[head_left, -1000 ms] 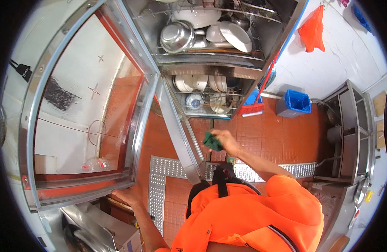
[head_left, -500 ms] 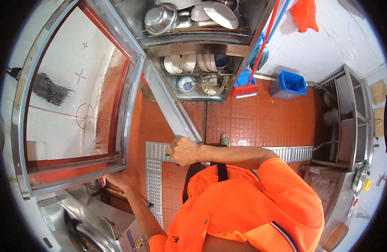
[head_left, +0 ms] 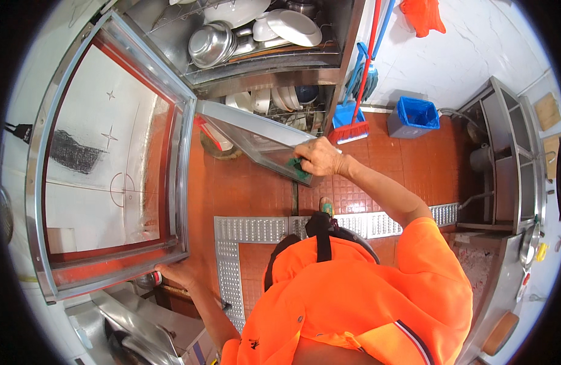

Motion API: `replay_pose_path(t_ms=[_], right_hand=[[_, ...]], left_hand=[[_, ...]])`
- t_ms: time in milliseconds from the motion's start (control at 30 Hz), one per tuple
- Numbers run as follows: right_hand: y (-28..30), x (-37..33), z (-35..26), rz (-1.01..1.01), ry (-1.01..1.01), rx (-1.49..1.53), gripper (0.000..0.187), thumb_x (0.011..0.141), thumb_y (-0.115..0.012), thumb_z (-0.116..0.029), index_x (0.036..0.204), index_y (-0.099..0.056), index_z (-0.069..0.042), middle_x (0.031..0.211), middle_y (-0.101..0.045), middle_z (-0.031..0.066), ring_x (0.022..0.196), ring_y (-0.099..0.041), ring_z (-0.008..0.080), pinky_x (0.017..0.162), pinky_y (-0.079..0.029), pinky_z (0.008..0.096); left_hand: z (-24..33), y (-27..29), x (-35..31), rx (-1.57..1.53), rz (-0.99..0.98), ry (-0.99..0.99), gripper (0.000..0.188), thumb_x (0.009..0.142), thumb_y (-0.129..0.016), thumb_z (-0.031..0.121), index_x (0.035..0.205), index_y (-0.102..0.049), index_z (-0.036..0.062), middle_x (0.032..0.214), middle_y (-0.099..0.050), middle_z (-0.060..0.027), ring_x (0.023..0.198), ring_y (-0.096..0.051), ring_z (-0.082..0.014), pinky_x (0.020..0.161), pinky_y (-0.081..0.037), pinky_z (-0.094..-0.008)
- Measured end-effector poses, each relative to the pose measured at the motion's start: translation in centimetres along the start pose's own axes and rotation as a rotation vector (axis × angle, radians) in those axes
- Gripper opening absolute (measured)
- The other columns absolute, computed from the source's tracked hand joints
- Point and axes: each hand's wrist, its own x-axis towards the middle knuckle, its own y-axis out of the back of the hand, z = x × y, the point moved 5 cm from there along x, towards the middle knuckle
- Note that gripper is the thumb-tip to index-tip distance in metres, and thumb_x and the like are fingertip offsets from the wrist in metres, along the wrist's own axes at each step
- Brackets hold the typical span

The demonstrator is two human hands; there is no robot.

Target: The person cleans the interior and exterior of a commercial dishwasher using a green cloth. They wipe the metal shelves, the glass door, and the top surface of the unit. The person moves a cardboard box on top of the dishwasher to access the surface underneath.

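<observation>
My right hand (head_left: 320,156) is closed at the free corner of the lower glass door (head_left: 256,126) of a steel dish cabinet. A crumpled green scrubbing pad (head_left: 298,167) shows beneath its fingers, against the door. On the left, the large upper glass door (head_left: 113,282) stands wide open. My left hand (head_left: 177,275) is at the bottom corner of that door, its fingers around the frame edge and partly hidden. Inside the cabinet's upper section are metal bowls (head_left: 212,45) and a white plate (head_left: 294,27). White bowls (head_left: 262,100) stand on the lower rack, partly behind the lower door.
A red broom (head_left: 351,131) and blue dustpan (head_left: 347,114) lean right of the cabinet, near a blue-lined bin (head_left: 414,118). Steel shelving (head_left: 505,158) runs along the right wall. A metal drain grate (head_left: 256,229) crosses the red tiled floor.
My right hand has moved away from me and to the right, and the lower door has swung with it toward the cabinet. My left hand stays at the upper door's corner.
</observation>
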Motion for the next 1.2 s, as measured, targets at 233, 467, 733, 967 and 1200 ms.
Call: replay_pose_path(t_ms=[233,467,733,967,1200], right_hand=[[2.4,0.9,6.0,0.050,0.103,-0.349,0.020,0.073,-0.058,-0.021,0.085,-0.054,-0.007,0.072,-0.061,0.0105,0.061,-0.059,0.0318,0.068,-0.046,0.0428],[3.7,3.0,11.6,0.111,0.050,-0.434,0.020,0.073,-0.060,-0.018,0.086,-0.052,-0.005,0.075,-0.060,0.0120,0.064,-0.059,0.0302,0.076,-0.043,0.0409],[4.6,4.6,13.9,0.063,0.199,-0.454,0.019,0.075,-0.065,-0.015,0.087,-0.052,-0.007,0.084,-0.057,0.0089,0.081,-0.058,0.0260,0.091,-0.039,0.0417],[4.1,3.0,13.0,0.125,0.203,-0.464,0.018,0.075,-0.064,-0.013,0.086,-0.052,-0.006,0.084,-0.056,0.0099,0.087,-0.057,0.0278,0.103,-0.036,0.0461],[4.9,0.4,12.7,0.238,0.092,-0.465,0.020,0.073,-0.062,-0.011,0.088,-0.051,-0.003,0.083,-0.055,0.0123,0.087,-0.056,0.0302,0.097,-0.039,0.0451]], left_hand=[[0.3,-0.8,-1.0,-0.077,0.041,0.013,0.076,0.099,-0.033,0.059,0.149,-0.024,0.0024,0.152,-0.025,-0.0148,0.136,-0.030,-0.0339,0.114,-0.023,-0.0475],[1.7,-4.1,-2.4,-0.129,-0.082,-0.009,0.091,0.088,-0.045,0.070,0.148,-0.023,0.0044,0.150,-0.028,-0.0146,0.134,-0.034,-0.0336,0.110,-0.033,-0.0498],[1.5,-5.8,-5.6,-0.009,0.073,-0.002,0.084,0.090,-0.052,0.062,0.144,-0.027,0.0032,0.147,-0.032,-0.0170,0.130,-0.041,-0.0335,0.109,-0.037,-0.0497],[0.9,-5.1,-8.4,0.413,0.011,-0.163,0.074,0.093,-0.055,0.053,0.141,-0.033,0.0005,0.139,-0.042,-0.0191,0.121,-0.049,-0.0312,0.101,-0.045,-0.0457],[3.0,-8.3,-11.0,0.206,0.099,-0.192,0.061,0.101,-0.043,0.043,0.143,-0.035,-0.0006,0.135,-0.046,-0.0196,0.116,-0.052,-0.0311,0.098,-0.043,-0.0433]])
